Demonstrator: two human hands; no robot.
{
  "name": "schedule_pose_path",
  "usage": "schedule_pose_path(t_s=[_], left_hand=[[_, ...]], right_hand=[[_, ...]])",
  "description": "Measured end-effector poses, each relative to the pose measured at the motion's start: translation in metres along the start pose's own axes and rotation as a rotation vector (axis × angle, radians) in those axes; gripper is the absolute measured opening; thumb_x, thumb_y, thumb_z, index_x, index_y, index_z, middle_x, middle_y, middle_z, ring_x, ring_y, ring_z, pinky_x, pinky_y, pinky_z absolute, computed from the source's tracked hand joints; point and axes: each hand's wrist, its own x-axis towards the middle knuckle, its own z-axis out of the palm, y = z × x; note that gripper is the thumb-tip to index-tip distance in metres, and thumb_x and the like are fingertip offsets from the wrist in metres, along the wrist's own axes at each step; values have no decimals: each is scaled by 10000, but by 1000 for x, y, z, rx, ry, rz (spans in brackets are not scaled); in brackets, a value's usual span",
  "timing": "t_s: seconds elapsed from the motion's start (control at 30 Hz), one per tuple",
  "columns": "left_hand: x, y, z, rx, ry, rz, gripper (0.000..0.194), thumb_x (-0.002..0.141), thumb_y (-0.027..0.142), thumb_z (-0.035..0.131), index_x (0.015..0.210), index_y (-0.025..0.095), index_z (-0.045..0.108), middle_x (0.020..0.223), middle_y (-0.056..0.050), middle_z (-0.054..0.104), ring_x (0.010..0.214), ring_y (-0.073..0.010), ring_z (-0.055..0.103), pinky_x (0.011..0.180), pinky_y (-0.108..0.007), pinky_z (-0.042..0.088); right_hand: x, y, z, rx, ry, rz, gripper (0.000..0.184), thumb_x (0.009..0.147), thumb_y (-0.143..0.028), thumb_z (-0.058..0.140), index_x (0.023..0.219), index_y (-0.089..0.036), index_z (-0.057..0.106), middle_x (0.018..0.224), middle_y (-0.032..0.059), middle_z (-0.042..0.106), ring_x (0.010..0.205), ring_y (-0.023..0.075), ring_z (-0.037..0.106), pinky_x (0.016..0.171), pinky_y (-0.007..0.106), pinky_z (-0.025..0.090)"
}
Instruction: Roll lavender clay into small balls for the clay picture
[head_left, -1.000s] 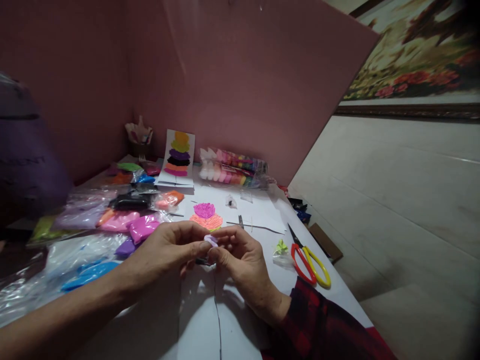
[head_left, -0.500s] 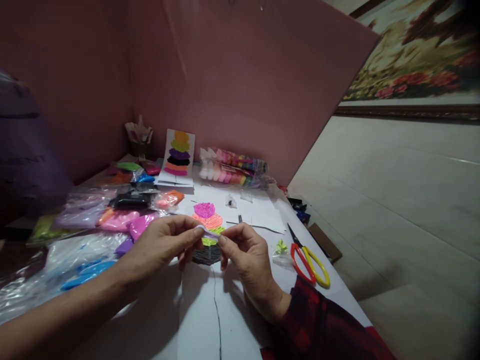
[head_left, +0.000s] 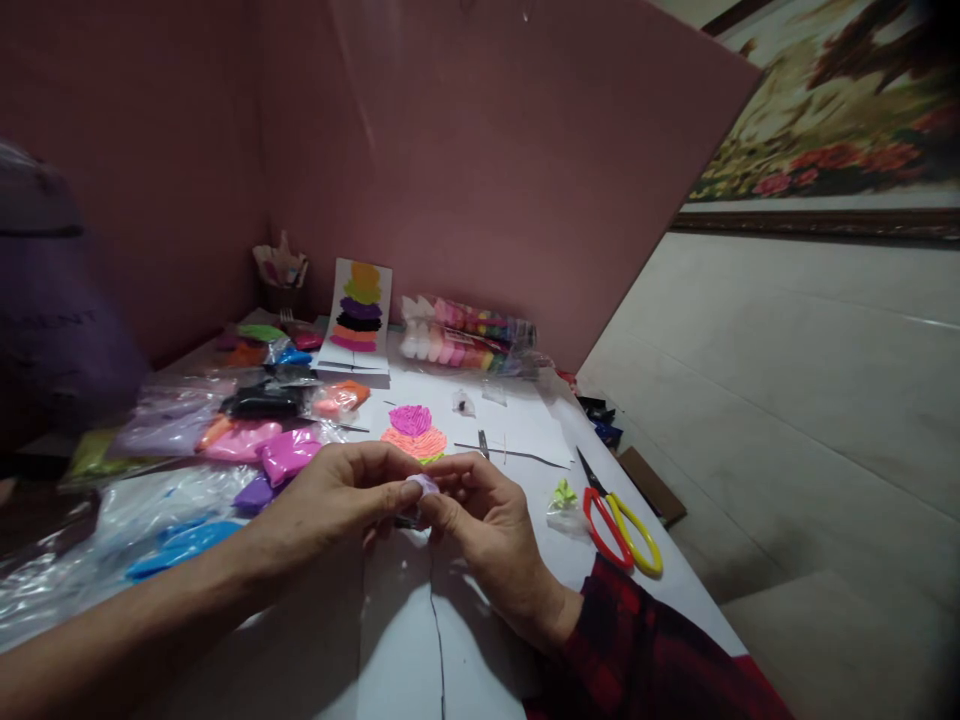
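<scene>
A small lump of pale lilac modelling clay [head_left: 425, 484] is pinched between the thumbs and fingers of my left hand [head_left: 352, 490] and my right hand [head_left: 484, 515]. Both hands are closed and almost touch each other above the white paper [head_left: 397, 640]. Just beyond the fingers lies a layered clay picture; its magenta layer [head_left: 410, 420] and coral layer [head_left: 417, 442] show, with a strip of lime. The dark layer is mostly hidden behind my hands. A thin black line [head_left: 437, 630] runs down the paper towards me.
Bagged clay in several colours, including a magenta pack [head_left: 289, 455], covers the left side. Red and yellow scissors [head_left: 619, 525] lie at right beside a bag of lime clay [head_left: 564, 497]. A painted sample card [head_left: 356, 315] leans at the back, near packs of clay [head_left: 465, 335].
My hands have come closer together. The lilac clay, stretched between them before, is now a shorter, bunched lump, and my fingers cover more of the clay picture.
</scene>
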Motion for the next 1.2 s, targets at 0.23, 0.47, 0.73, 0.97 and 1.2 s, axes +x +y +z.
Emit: schedule_pose_path(t_s=[0.23, 0.47, 0.73, 0.97, 1.2], left_hand=[[-3, 3, 2, 67, -5, 2, 220, 769, 362, 634, 797, 145, 616, 697, -12, 634, 531, -103, 478, 495, -236, 367], [0, 2, 1, -43, 95, 32, 232, 758, 360, 674, 707, 147, 599, 568, 40, 555, 470, -76, 444, 483, -220, 346], [1, 3, -4, -157, 182, -9, 338, 699, 349, 748, 956, 155, 647, 607, 47, 582, 497, -81, 470, 464, -201, 354], [0, 0, 1, 0, 17, -13, 243, 706, 335, 726, 825, 128, 680, 646, 8, 631, 517, -88, 487, 486, -213, 361], [1, 0, 0, -74, 42, -24, 191, 641, 282, 753, 719, 130, 669, 529, 26, 607, 464, -95, 517, 468, -212, 393]], right_hand=[[-2, -1, 1, -71, 12, -12, 175, 790, -275, 695, 881, -183, 578, 703, -21, 615, 590, 99, 577, 516, 212, 457], [2, -5, 0, -72, 103, 35, 206, 768, -322, 702, 775, -161, 573, 564, -40, 576, 469, 84, 528, 441, 197, 445], [6, -2, -3, -60, 147, 50, 229, 771, -353, 696, 811, -161, 577, 566, -43, 577, 442, 75, 525, 420, 185, 438], [2, 1, -2, -17, 18, 11, 202, 727, -275, 751, 849, -172, 627, 684, -18, 632, 567, 93, 572, 515, 207, 482], [1, 5, -3, -98, 19, -17, 177, 722, -217, 752, 863, -194, 649, 677, -38, 608, 581, 75, 534, 531, 194, 431]])
